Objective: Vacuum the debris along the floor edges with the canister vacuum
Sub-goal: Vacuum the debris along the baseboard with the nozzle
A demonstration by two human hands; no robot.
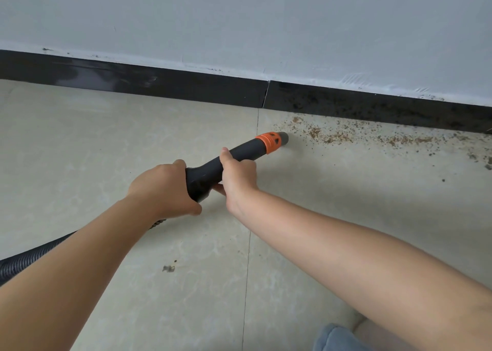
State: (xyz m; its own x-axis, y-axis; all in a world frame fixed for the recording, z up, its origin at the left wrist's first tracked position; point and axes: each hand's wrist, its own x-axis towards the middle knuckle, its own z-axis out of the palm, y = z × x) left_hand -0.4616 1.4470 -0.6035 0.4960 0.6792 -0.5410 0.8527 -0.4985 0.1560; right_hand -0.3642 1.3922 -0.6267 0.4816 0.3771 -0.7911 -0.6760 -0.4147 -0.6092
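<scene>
A black vacuum nozzle (250, 151) with an orange collar and a grey tip lies low over the pale tiled floor, its tip pointing right. My left hand (162, 188) grips the thick rear end of the nozzle. My right hand (237, 175) holds it just ahead, thumb on top. Brown crumbly debris (332, 135) is strewn along the floor edge right of the tip, running on to the frame's right side. The ribbed black hose (29, 257) trails off to the lower left, partly hidden under my left forearm. The canister is out of view.
A black skirting board (165, 84) runs along the foot of the white wall (239, 17), speckled with dust on its right half. A small dark speck (168, 268) lies on the floor between my arms. Blue cloth (335, 337) shows at the bottom edge.
</scene>
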